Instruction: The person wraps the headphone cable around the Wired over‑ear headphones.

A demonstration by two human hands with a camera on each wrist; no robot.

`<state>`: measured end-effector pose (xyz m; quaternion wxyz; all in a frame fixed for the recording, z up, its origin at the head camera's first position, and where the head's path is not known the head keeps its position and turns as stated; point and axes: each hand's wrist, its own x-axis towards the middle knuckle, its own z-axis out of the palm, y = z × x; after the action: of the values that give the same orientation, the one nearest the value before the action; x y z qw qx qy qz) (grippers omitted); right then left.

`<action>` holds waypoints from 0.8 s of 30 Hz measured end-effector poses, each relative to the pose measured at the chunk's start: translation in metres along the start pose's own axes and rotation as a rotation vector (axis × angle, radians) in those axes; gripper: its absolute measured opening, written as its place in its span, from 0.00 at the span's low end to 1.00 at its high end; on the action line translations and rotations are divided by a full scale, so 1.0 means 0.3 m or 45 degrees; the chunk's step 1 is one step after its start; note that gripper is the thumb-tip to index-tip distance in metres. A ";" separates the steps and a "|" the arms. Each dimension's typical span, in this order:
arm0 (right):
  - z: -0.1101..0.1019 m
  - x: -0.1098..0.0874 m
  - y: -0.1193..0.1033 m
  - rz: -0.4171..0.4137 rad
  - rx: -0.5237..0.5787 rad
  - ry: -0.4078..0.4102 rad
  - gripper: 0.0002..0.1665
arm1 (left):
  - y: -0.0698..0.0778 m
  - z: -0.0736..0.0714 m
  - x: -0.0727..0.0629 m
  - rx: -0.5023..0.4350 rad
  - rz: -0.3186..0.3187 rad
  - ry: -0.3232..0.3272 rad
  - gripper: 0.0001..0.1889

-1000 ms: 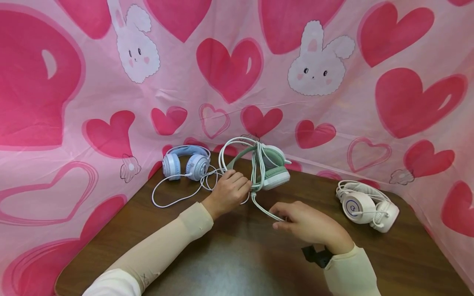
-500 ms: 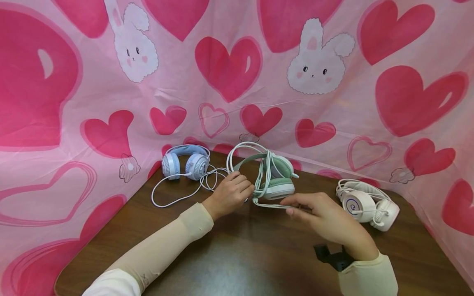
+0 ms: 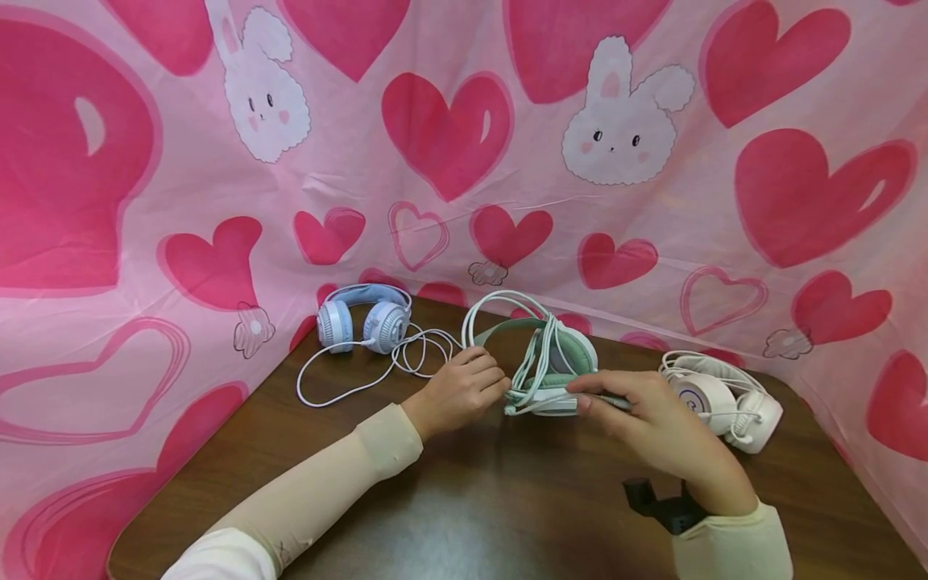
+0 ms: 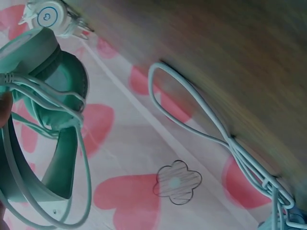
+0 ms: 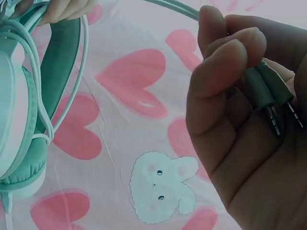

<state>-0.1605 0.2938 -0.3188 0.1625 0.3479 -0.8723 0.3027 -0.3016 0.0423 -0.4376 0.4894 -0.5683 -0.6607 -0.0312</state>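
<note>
Green-and-white headphones (image 3: 576, 352), their white cable (image 3: 534, 300) looped around the headband, are held up above the table by my left hand (image 3: 464, 391). That hand grips the headband and cable bundle; in the left wrist view only a bit of it shows at the left edge, beside the green headband (image 4: 62, 163). My right hand (image 3: 652, 423) pinches the cable's end between thumb and fingers, in front of the lower ear cup. Two audio plugs (image 5: 261, 91) with bare metal tips stick out below the pinching fingers in the right wrist view.
Light blue headphones (image 3: 384, 326) stand at the back left of the brown table (image 3: 464, 499), their loose cable (image 3: 308, 379) spread beside them. Cream-white headphones (image 3: 706, 403) with wrapped cable lie at the right. A pink heart-print cloth (image 3: 449, 137) hangs behind the table.
The green-and-white headphones have moved right and lower with my left hand. My right hand has moved right and up with the cable end, which now runs across the lower ear cup.
</note>
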 end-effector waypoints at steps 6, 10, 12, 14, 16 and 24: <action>-0.028 -0.014 0.008 -0.001 -0.066 0.106 0.16 | 0.015 -0.001 0.037 -0.035 0.091 0.046 0.15; -0.042 -0.021 0.011 0.031 -0.097 0.158 0.16 | 0.024 -0.003 0.053 -0.044 0.158 0.069 0.15; -0.044 -0.026 0.013 0.063 -0.061 0.171 0.15 | 0.027 -0.005 0.057 -0.055 0.181 0.068 0.14; -0.044 -0.028 0.018 0.092 -0.010 0.178 0.14 | 0.032 -0.009 0.057 -0.066 0.206 0.065 0.14; -0.040 -0.030 0.028 0.120 0.017 0.185 0.13 | 0.037 -0.014 0.051 -0.077 0.221 0.058 0.14; -0.042 -0.032 0.048 0.186 0.001 0.214 0.10 | 0.059 -0.061 0.039 -0.144 0.255 0.073 0.13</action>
<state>-0.1631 0.3151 -0.3199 0.2122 0.2568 -0.8786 0.3423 -0.2751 0.0461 -0.4294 0.4759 -0.6570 -0.5835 -0.0359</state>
